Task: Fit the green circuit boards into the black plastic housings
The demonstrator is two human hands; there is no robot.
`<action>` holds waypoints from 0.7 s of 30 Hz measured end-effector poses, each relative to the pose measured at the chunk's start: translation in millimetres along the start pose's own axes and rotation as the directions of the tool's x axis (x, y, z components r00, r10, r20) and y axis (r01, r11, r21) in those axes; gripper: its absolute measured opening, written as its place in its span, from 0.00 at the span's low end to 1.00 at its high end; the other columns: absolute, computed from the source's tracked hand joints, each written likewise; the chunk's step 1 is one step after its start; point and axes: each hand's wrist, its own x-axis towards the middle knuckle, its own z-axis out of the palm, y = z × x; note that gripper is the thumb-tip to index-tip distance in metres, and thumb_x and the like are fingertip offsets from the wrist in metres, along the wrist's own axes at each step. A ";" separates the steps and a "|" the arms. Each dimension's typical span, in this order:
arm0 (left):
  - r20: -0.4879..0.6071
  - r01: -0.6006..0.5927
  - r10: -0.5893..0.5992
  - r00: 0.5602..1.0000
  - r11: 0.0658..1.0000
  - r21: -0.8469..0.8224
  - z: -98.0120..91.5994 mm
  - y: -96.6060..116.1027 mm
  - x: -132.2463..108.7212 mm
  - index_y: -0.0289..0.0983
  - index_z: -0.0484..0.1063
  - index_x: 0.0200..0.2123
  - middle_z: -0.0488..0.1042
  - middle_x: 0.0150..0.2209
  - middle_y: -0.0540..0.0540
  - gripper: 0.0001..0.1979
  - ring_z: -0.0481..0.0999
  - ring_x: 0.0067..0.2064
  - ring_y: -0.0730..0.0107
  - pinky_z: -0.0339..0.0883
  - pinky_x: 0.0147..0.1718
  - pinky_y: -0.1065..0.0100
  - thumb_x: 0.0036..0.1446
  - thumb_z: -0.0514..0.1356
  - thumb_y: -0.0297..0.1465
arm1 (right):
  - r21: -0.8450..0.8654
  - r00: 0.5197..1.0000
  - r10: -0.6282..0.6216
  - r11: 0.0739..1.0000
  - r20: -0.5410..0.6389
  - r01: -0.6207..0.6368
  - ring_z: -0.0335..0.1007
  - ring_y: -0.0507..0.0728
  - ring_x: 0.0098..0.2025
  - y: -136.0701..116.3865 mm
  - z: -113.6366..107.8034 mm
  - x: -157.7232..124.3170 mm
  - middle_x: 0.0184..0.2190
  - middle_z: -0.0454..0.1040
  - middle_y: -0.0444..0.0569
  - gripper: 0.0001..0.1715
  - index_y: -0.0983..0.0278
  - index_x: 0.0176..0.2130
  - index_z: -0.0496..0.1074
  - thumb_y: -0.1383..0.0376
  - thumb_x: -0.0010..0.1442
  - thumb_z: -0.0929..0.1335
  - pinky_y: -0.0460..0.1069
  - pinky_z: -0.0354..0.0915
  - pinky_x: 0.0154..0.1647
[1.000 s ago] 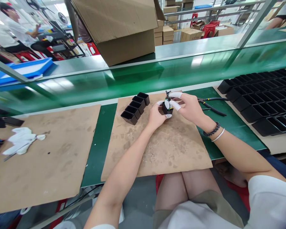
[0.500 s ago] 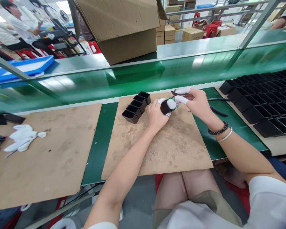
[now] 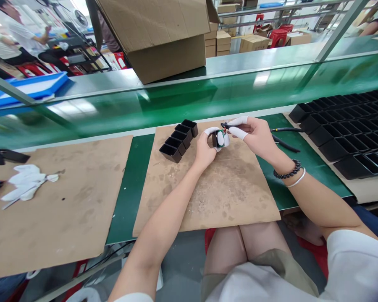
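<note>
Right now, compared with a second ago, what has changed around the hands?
The left hand has tipped the black box from near upright so its mouth points rightward, with the circuit board at that side. The right hand, holding a small black part, has shifted slightly right, hiding the head of the pliers. Neither hand visibly let go or took hold anew. The row of four boxes stayed put.

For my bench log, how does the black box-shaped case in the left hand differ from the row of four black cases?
The black box-shaped case is held in the left hand; the row of four black open-topped cases sits on flat brown cardboard. The held case is tilted, while the row stands upright. A green circuit board with a white part shows at the held case's opening; none shows in the row. All are black.
</note>
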 end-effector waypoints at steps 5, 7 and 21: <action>0.060 0.075 -0.070 0.996 0.994 -0.076 -3.1 1.0 2.4 0.36 0.72 0.52 0.76 0.58 0.41 0.33 0.74 0.63 0.54 0.62 0.68 0.54 0.38 0.62 0.17 | -0.014 1.000 -0.010 1.000 0.001 0.010 0.82 0.64 0.48 1.8 1.3 0.7 0.44 0.84 0.50 0.12 0.61 0.38 0.80 0.58 0.55 0.76 0.65 0.76 0.56; 0.080 0.093 -0.085 0.993 0.990 -0.102 -4.0 0.6 3.5 0.37 0.72 0.52 0.76 0.58 0.42 0.34 0.74 0.63 0.55 0.62 0.68 0.54 0.37 0.62 0.17 | -0.014 1.000 -0.017 1.000 0.010 0.017 0.82 0.64 0.48 2.4 1.9 0.2 0.44 0.84 0.50 0.12 0.61 0.38 0.80 0.57 0.56 0.75 0.64 0.76 0.56; 0.099 0.132 -0.121 0.988 0.985 -0.109 -5.8 2.1 5.8 0.36 0.72 0.52 0.77 0.57 0.41 0.35 0.73 0.64 0.51 0.61 0.69 0.52 0.35 0.62 0.17 | -0.097 0.997 -0.072 0.993 0.013 0.073 0.80 0.63 0.48 7.3 1.8 0.4 0.43 0.82 0.49 0.10 0.61 0.40 0.79 0.59 0.62 0.70 0.62 0.76 0.54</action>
